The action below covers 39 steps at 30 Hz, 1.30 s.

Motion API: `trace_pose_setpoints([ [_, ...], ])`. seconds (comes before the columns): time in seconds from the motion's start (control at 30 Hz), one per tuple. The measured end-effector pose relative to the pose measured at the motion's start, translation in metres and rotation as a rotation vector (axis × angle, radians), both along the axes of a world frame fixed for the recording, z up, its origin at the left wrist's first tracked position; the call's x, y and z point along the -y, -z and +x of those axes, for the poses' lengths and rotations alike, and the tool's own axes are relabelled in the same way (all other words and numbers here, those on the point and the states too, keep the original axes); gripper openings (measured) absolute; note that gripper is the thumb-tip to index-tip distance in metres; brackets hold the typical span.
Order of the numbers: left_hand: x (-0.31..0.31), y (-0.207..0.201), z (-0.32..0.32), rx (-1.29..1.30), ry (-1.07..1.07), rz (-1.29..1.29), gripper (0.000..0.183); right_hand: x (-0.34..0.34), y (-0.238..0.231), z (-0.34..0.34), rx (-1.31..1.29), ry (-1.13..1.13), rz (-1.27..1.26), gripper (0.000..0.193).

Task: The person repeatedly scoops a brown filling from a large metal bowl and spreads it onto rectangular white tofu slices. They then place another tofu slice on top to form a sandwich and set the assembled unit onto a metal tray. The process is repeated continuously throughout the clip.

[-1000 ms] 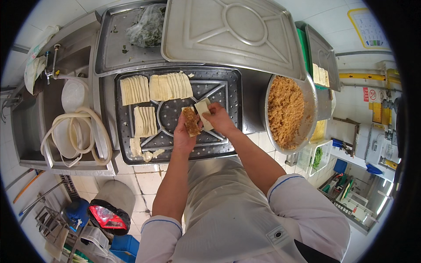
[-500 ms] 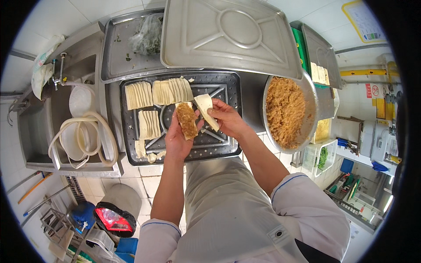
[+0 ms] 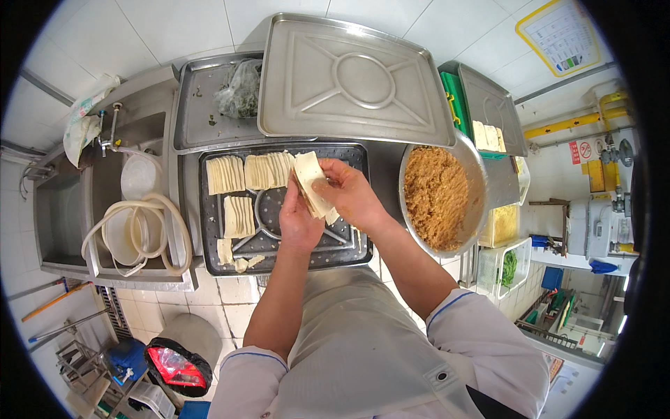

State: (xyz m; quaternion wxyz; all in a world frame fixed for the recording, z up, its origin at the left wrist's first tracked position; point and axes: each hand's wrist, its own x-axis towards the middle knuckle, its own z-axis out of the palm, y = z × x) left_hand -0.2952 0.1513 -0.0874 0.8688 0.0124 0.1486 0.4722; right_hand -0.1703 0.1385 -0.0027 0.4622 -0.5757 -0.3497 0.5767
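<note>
Cupped palm-up over the dark perforated tray (image 3: pixel 342 255), my left hand (image 3: pixel 300 225) holds a stack of pale, flat rectangular slices that look like tofu. My right hand (image 3: pixel 354 198) presses the top slice (image 3: pixel 311 183) down from the right, covering the brown filling. Inside the tray stand rows of the same slices, one row (image 3: pixel 225 174) at the far left, another (image 3: pixel 269 170) beside it and a shorter row (image 3: pixel 239 216) nearer me. Broken pieces (image 3: pixel 241 265) lie at the near left. To the right, a metal bowl (image 3: pixel 477 209) holds brown minced filling (image 3: pixel 436 199).
Behind the dark tray, a metal tray (image 3: pixel 363 80) overlaps another tray (image 3: pixel 197 129) bearing a plastic bag (image 3: pixel 241 91). A sink (image 3: pixel 59 202) with a coiled hose (image 3: pixel 167 209) is on the left. At right are a green crate (image 3: pixel 453 98) and a white basket (image 3: pixel 494 269) with greens.
My right hand has brought its slice left onto the filling-topped slice in my left hand, so the filling is now covered. The held stack has tilted and moved slightly up in view.
</note>
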Motion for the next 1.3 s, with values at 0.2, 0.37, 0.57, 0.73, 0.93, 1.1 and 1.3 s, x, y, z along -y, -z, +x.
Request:
trace_pose_setpoints([
  [0.2, 0.004, -0.017, 0.008, 0.033, 0.057, 0.082, 0.048, 0.017, -0.03, 0.0, 0.878, -0.029, 0.266, 0.058],
  [0.37, 0.008, -0.031, 0.024, 0.054, 0.061, 0.058, 0.046, 0.037, -0.059, 0.011, 0.965, -0.072, 0.147, 0.055],
  [0.57, 0.021, -0.058, 0.063, 0.11, 0.142, 0.118, 0.048, 0.061, -0.067, 0.04, 0.858, 0.169, 0.228, 0.051],
  [0.73, 0.036, -0.067, 0.118, 0.048, 0.214, 0.191, 0.048, 0.091, -0.073, 0.088, 0.699, 0.312, 0.204, 0.044],
  [0.93, 0.069, -0.074, 0.201, 0.025, 0.247, 0.147, 0.046, 0.13, -0.077, 0.167, 0.346, 0.383, 0.125, 0.035],
  [1.1, 0.1, -0.078, 0.272, 0.051, 0.305, 0.177, 0.047, 0.173, -0.075, 0.24, 0.739, 0.343, 0.201, 0.042],
  [1.3, 0.144, -0.086, 0.346, -0.103, 0.34, 0.079, 0.048, 0.199, -0.061, 0.308, 1.101, 0.293, 0.426, 0.06],
])
